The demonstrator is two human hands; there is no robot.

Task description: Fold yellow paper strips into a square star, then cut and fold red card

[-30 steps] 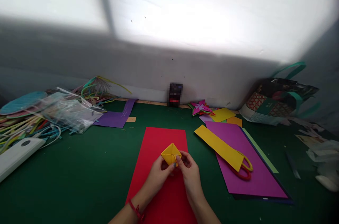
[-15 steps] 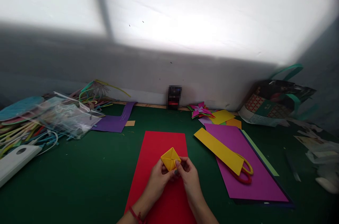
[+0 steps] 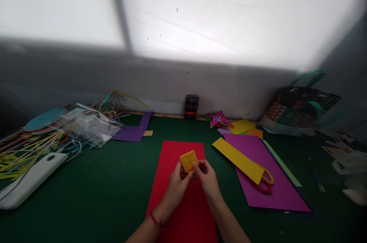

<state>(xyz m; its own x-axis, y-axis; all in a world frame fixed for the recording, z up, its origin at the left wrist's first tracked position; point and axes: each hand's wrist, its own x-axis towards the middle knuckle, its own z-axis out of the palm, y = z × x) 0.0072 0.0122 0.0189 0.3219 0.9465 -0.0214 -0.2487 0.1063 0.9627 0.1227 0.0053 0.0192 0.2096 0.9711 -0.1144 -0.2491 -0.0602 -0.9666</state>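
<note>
Pinching yellow fold (image 3: 189, 160), both hands (fingertip grip)

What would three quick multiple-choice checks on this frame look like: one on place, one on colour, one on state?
1. Where do the scissors lie?
A. on the purple sheet, partly under the yellow strip
B. on the red sheet
C. inside the plastic bag

2. What colour is the sheet under the hands?
A. green
B. red
C. white

3. How is the folded yellow paper held?
A. flat on the table, untouched
B. pinched by the left hand only
C. held up by the fingers of both hands

Answers:
1 A: the scissors show their handles from under the yellow strip on the purple sheet.
2 B: the red sheet lies below both hands.
3 C: the left hand and the right hand both grip the folded yellow paper, lifted off the sheet.
</note>
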